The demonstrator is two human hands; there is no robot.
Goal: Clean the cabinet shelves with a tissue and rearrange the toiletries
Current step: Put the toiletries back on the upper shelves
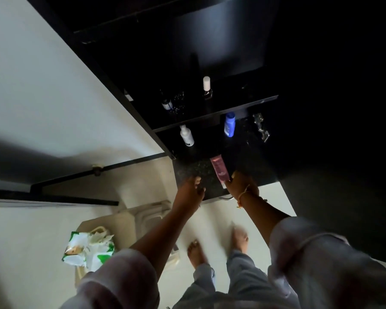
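Note:
My right hand [241,186] grips the lower end of a pink bottle [219,170] over the dark speckled bottom shelf [194,170] of the black cabinet. My left hand [191,189] rests on that shelf's front edge, fingers loosely bent, holding nothing I can see. Further in stand a white bottle [187,136] and a blue bottle [229,124]. On the shelf above stand a dark bottle with a white cap [207,88] and a small dark bottle [167,103]. No tissue shows in either hand.
A green and white tissue pack [88,249] lies on a pale stool at lower left. The open black cabinet door [87,70] shows its pale inner face at left. A metal hinge [261,127] sits at the shelf's right. My bare feet [218,246] stand on the pale floor.

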